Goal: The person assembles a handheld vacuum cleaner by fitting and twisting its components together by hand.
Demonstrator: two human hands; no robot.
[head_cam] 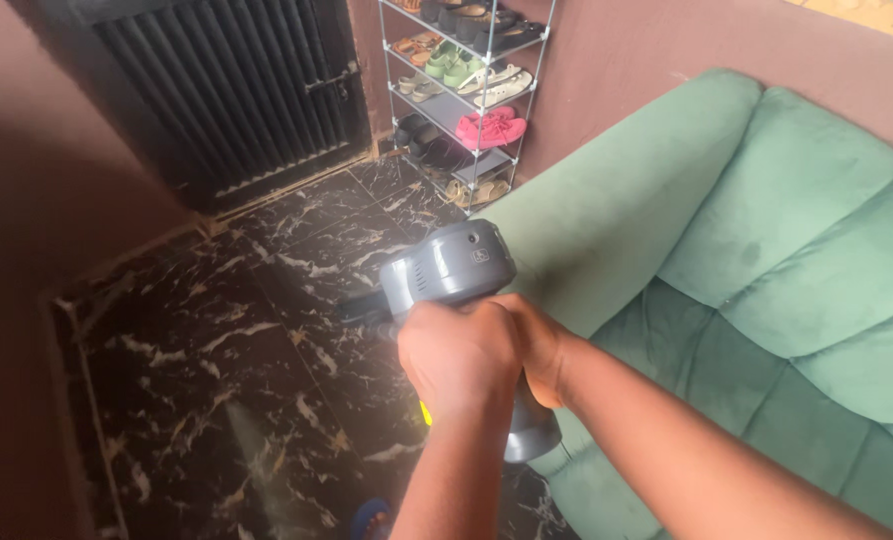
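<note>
A black marble-patterned tile floor (216, 380) meets a green velvet sofa (766, 300) in a brown-walled room. Nearest, the left hand (456, 360) and right hand (536, 345) both wrap tightly around the handle of a grey plastic handheld vacuum (451, 268), held over the floor just beside the sofa's arm, nozzle toward the floor. The work looks mid-way; no debris shows. Farther off stand a metal shoe rack (466, 90) and a black barred door (236, 90).
</note>
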